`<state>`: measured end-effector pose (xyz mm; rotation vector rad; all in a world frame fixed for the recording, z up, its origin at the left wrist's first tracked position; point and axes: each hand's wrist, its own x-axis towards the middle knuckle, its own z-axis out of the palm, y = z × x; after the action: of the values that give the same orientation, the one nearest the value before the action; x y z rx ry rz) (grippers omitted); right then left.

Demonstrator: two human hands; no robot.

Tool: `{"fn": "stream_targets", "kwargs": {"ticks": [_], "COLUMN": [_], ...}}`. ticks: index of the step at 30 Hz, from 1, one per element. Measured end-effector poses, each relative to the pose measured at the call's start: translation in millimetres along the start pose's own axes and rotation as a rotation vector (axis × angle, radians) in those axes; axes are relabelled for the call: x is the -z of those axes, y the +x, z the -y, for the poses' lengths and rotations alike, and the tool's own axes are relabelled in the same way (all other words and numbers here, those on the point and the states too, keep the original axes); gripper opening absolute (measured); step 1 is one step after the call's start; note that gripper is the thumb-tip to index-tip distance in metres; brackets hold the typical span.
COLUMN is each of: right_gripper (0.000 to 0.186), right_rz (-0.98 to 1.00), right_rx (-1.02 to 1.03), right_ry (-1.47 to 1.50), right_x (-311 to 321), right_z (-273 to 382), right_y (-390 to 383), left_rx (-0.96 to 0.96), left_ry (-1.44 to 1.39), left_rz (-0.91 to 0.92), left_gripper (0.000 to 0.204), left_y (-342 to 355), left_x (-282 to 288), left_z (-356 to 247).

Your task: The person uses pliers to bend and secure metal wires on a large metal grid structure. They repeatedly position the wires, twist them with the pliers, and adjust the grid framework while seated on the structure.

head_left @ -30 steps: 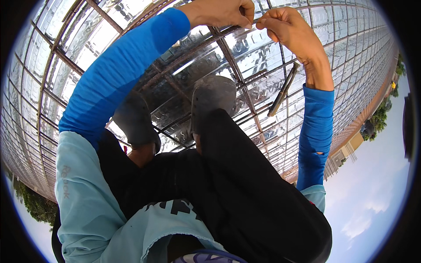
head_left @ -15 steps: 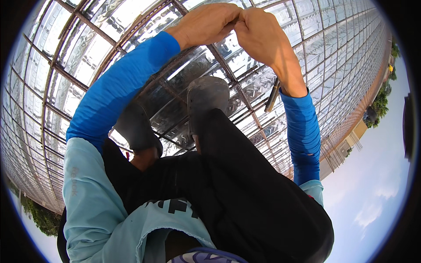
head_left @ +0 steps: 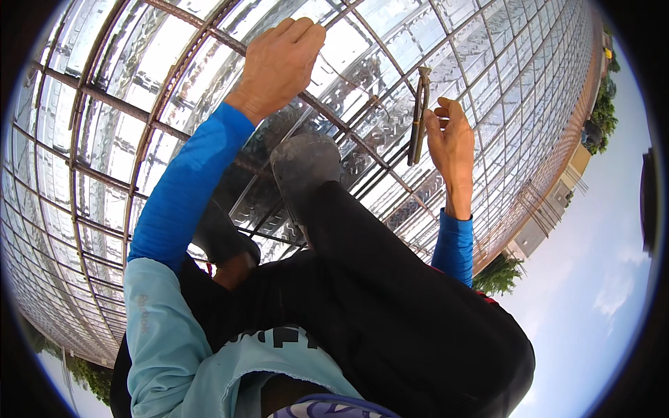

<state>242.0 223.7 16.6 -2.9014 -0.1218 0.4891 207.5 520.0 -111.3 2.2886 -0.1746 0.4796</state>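
Observation:
My left hand point(head_left: 282, 66) is closed in a fist above the steel bar mesh, its fingertips hidden. A thin wire point(head_left: 346, 78) runs from beside its fingers down toward a bar crossing. My right hand point(head_left: 451, 139) holds nothing, thumb and fingers loosely curled and apart. Just left of its fingertips is a pair of pincers point(head_left: 417, 122) with long dark handles, resting along the mesh with its head pointing away from me.
Rusty reinforcing bars point(head_left: 115, 102) form a grid over shiny silvery sheeting point(head_left: 157, 66). My dark shoes point(head_left: 306, 160) stand on it, between the hands and my bent knees. Trees point(head_left: 498, 274) and a low building point(head_left: 533, 226) lie beyond the right edge.
My hands, which were together over the mesh, have parted. The left one has moved left and nearer; the right one has come down and right, beside the pincers.

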Motion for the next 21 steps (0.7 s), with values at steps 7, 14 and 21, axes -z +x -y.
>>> {"fn": "stream_targets", "kwargs": {"ticks": [7,14,21], "right_gripper": [0.047,0.028,0.030], "right_rz": [-0.059,-0.025,0.634], "right_rx": [-0.082,0.011,-0.015], "right_ry": [-0.182,-0.063,0.349], "right_x": [-67,-38,28], "right_z": [-31,-33,36], "right_y": [-34,-46,0], "left_rx": [0.087,0.166,0.205], "left_ry": [-0.246,-0.398,-0.378], "left_rz": [0.005,0.015,-0.052], "left_gripper": [0.010,0.021,0.024], "left_y": [-14,-13,-18], "left_x": [3,19,13], "left_z": [10,1,0]}}
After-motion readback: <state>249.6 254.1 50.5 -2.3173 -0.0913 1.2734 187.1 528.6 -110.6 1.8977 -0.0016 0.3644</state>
